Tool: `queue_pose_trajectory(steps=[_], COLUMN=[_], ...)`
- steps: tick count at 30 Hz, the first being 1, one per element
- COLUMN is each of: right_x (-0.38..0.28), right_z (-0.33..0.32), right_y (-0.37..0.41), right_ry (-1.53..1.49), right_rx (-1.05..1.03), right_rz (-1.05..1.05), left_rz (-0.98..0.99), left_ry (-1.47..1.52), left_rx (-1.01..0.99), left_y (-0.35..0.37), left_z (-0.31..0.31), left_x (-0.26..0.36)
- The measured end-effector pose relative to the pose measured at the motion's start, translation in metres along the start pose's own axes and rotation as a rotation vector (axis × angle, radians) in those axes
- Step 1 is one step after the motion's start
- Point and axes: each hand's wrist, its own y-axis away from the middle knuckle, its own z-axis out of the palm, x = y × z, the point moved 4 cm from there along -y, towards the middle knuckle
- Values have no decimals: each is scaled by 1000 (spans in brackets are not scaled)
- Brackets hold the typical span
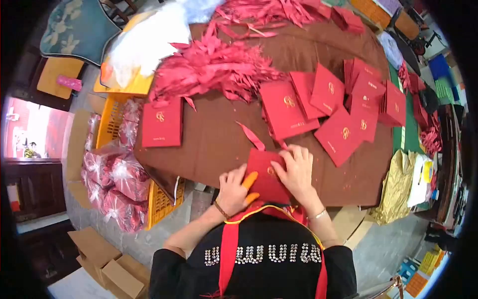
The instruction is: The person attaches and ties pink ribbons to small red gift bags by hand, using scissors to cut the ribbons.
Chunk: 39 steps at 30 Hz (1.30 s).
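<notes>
"Where was the red packet (264, 185)?"

"At the near edge of the brown tabletop (209, 129), close to the person's body, between both hands."

"And how did they hold it?"

"The left hand (233, 193), with orange covers (250, 180) on two digits, gripped the left side. The right hand (297, 172) grasped the far right part, its thumb lying on the face near the gold mark. I couldn't tell what its fingers did behind."

"What would have made for good handling?"

"To my mind, a light, even hold: paper like that could have creased under a hard thumb. I'd have kept the left hand as the anchor and pressed only near the edges, away from the mark."

"Anything to mind nearby?"

"A pink ribbon (251, 136) reached the packet's far edge; whether it was fastened there, I couldn't tell. It seemed wise to keep it flat and untwisted."
</notes>
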Motion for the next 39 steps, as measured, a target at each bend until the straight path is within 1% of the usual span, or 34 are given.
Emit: queue_pose_trajectory(steps=[1,2,3,5,6,7,8,9,11,13,14,16,17,19,21,22,24,25,27,29,30,31,32,33,34,35,36,38,39], right_x=[3,8,7,10,9,7,3,-1,-6,-16,-17,-17,-15,-12,-11,-13,-15,-18,-22,-28,-31,-32,-33,-33,-33,-31,-28,-26,-25], right_z=[8,19,4,14,14,11,8,5,10,15,19,23,23,22,21,22,23,25,30,35,35,36,38,40,39,42,44,42,42], right_y=[2,5,0,7,8,6,3,2,3,-2,-3,0,-1,1,-2,-3,-3,-3,-5,-6,-7,-9,-9,-10,-11,-12,-13,-18,-19], right_ry=[2,-5,21,-13,7,10,49,89,102,168,154,129,110,112,115,106,99,89,78,50,40,38,24,11,10,-59,-129,-177,-222], right_rx=[-30,-67,-58,-183,-191,-183,-156,-128,-122,-124,-123,-120,-114,-81,-88,-101,-116,-112,-107,-96,-129,-129,-154,-180,-181,-255,-330,-349,-368], right_rz=[14,7,-19,20,34,22,-27,-71,-82,-126,-141,-141,-129,-138,-115,-130,-141,-159,-173,-215,-214,-213,-218,-223,-223,-167,-110,-101,-92], left_rz=[26,90,94,-149,-10,-47,19,44,107,105,145,80,92,81,34,42,101,104,127,44,10,-24,-82,-141,-53,36,33,-32,-5], left_ry=[-50,-49,-43,393,279,179,187,148,-32,-226,-226,-420,-445,-453,-384,-387,-255,-253,28,426,579,732,849,967,986,1004,1003,809,797], left_rx=[-40,4,41,-138,171,277,457,566,674,689,733,600,615,569,522,519,634,630,764,843,907,969,964,958,1008,1057,1056,805,705], left_y=[-8,-13,-26,-45,-59,-74,-95,-117,-164,-211,-228,-255,-261,-263,-262,-259,-249,-245,-235,-229,-228,-226,-216,-201,-197,-191,-183,-169,-165], left_z=[-5,-17,-39,-53,-67,-76,-87,-99,-119,-116,-113,-86,-81,-82,-88,-94,-111,-117,-140,-163,-175,-194,-209,-238,-254,-268,-278,-291,-283], left_x=[0,0,-1,-34,-45,-58,-70,-77,-78,-82,-85,-99,-103,-102,-103,-101,-95,-96,-104,-119,-137,-137,-137,-119,-122,-126,-116,-87,-72])
